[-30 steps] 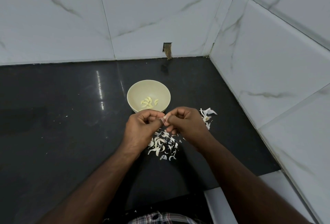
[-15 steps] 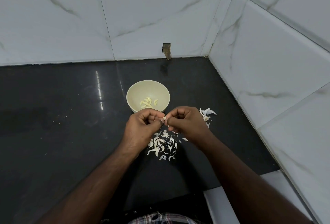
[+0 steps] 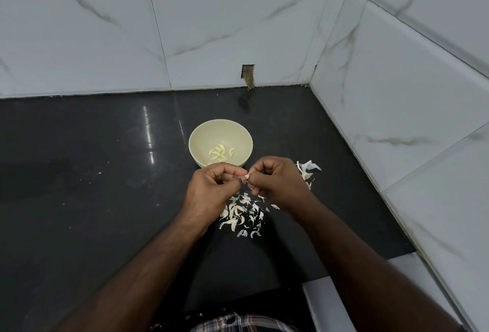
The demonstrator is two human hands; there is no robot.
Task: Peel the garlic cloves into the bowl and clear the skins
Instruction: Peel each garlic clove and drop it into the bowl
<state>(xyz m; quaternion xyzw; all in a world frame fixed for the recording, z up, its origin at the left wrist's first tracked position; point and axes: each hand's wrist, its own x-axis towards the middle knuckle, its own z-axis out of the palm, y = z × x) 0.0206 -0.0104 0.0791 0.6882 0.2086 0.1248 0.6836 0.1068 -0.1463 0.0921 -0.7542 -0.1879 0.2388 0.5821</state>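
Note:
A cream bowl [image 3: 201, 133] stands on the black counter with several peeled garlic cloves [image 3: 221, 152] in it. Just in front of it my left hand [image 3: 211, 188] and my right hand [image 3: 277, 181] meet fingertip to fingertip, both pinching one small garlic clove [image 3: 247, 176], of which only a tip shows. Under the hands lies a scatter of white garlic skins [image 3: 242, 215]. A larger clump of skin and stem [image 3: 308, 169] lies right of my right hand.
The black counter [image 3: 92, 186] runs into a corner of white marble tiles at the back and right. A small broken notch [image 3: 248, 76] marks the back wall's base. A white ledge [image 3: 325, 305] borders the counter's front right.
Both hands have stayed together on the clove, with only small finger shifts. The bowl and skins have not moved.

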